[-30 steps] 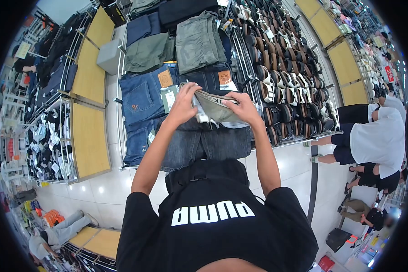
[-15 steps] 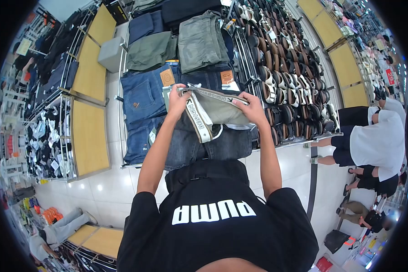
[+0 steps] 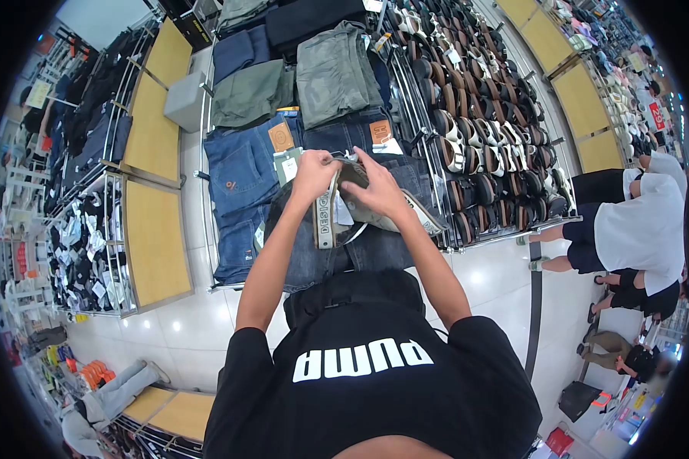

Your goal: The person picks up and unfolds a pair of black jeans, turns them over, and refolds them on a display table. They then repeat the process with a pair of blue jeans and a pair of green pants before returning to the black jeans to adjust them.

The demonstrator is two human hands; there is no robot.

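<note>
hands (image 3: pixel 315 177) 2 | held garment (image 3: pixel 327 220) 1 | leather patches (image 3: pixel 281 137) 2 | grey box (image 3: pixel 186 101) 1

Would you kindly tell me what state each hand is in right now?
Left hand: closed, holding the printed waistband.
Right hand: open and spread, at the same waistband; whether it touches cannot be told.

The garment (image 3: pixel 380 222) is soft matt cloth, its waistband (image 3: pixel 325 220) a flatter, woven-looking tape with printed lettering. The jeans (image 3: pixel 233 161) are coarse, matt denim, with a smooth, leather-like brown patch (image 3: pixel 281 137) beside a paper tag (image 3: pixel 289 167). The olive trousers (image 3: pixel 333 69) look creased and dull. The rail (image 3: pixel 517 232) is shiny metal, the side panel (image 3: pixel 155 241) smooth, wood-like board. The floor (image 3: pixel 182 361) has glossy tiles; the shirt (image 3: pixel 367 417) is matt black cloth.
</note>
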